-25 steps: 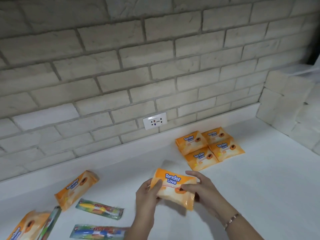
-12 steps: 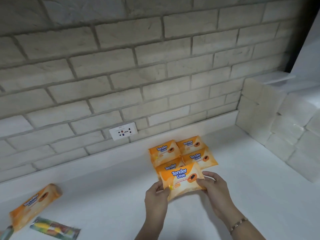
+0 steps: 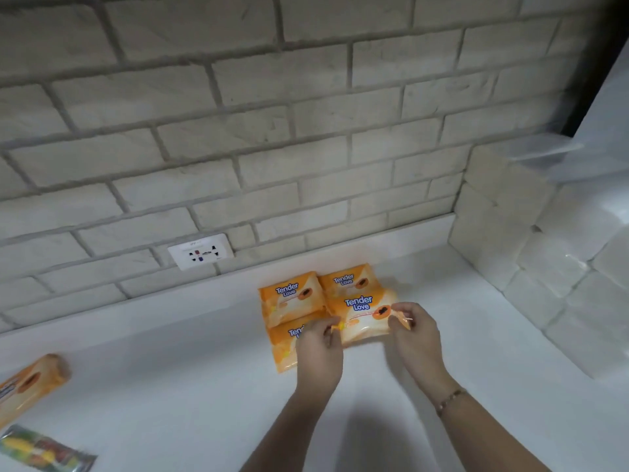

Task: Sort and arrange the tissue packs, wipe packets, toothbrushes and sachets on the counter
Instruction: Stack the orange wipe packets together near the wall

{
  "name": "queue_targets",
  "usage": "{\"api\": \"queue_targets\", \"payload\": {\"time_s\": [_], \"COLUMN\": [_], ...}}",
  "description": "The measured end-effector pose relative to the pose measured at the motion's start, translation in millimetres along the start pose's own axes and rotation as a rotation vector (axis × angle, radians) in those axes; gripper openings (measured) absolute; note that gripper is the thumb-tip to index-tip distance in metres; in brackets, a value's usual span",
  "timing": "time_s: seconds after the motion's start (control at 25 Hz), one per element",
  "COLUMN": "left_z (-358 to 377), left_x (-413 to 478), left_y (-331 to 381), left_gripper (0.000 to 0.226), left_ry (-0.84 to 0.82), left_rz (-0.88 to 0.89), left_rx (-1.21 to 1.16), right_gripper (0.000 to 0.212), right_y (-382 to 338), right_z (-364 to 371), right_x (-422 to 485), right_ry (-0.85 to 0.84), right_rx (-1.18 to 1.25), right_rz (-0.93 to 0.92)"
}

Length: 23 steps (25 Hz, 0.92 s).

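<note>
Two hands, one Tender Love wipe packet (image 3: 364,315), placing it with the orange group (image 3: 291,296).
Left hand (image 3: 318,352) and right hand (image 3: 417,338) pinch its side edges, low over the group's front-right spot on the counter (image 3: 476,335); next, likely, square it and let go cleanly.

A single head-worn camera is used (wide-angle, lines bowed at the edges), aimed forward and down. The tabletop (image 3: 163,379) is seen from close above, the brick wall (image 3: 306,148) faced ahead; the left hand (image 3: 318,350) and right hand (image 3: 417,338), pinching the orange pack (image 3: 363,320), are framed near centre.
</note>
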<state>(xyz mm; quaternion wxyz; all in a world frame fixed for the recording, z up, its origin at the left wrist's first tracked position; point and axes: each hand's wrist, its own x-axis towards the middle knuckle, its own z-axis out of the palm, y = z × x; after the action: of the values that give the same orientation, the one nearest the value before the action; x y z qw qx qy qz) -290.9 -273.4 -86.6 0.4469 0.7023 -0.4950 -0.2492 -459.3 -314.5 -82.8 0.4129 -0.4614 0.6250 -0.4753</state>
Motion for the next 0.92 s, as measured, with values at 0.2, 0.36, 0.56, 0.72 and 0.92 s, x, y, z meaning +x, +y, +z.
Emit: {"api": "queue_targets", "payload": {"time_s": [0.2, 0.36, 0.56, 0.72, 0.92], "left_z": [17, 26, 31, 37, 42], "left_x": [60, 85, 72, 66, 65], "left_y": [13, -11, -38, -52, -62], "left_gripper": [0.031, 0.069, 0.058, 0.059, 0.067], "left_ry": [-0.128, -0.256, -0.211, -0.236, -0.208], "left_rz": [0.139, 0.077, 0.228, 0.25, 0.261], "left_rx": [0.391, 0.743, 0.812, 0.859, 0.857], "right_gripper": [0.029, 0.05, 0.053, 0.061, 0.07], "right_y": [-7, 22, 69, 70, 77], "right_z": [19, 26, 19, 27, 28], "right_x": [62, 92, 83, 91, 94], "right_ry": [-0.144, -0.311, -0.215, -0.23, -0.252], "right_rx": [-0.161, -0.348, -0.502, -0.638, -0.717], "right_rz": [-0.139, -0.24, -0.331, -0.43, -0.47]}}
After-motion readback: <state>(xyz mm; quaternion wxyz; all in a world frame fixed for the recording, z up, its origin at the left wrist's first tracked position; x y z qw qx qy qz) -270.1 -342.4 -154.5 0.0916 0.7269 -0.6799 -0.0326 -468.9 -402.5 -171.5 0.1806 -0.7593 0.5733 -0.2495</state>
